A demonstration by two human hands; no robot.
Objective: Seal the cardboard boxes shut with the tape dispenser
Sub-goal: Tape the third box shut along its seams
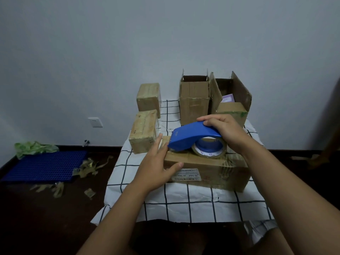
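Bracing the near cardboard box [206, 172] on the checked cloth [184, 203], the left hand [158, 168] is lying flat-fingered against its left end. Just beyond, the right hand [222, 131] is clasping the blue tape dispenser [193, 138] atop it. Uneven pressure could be wrinkling the tape or letting the box slide.

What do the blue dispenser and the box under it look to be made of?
Tape dispenser: apparently moulded plastic, smooth blue shell with a soft sheen. Box: brown corrugated cardboard, matte, creased, with glossy tape strips and a printed label.
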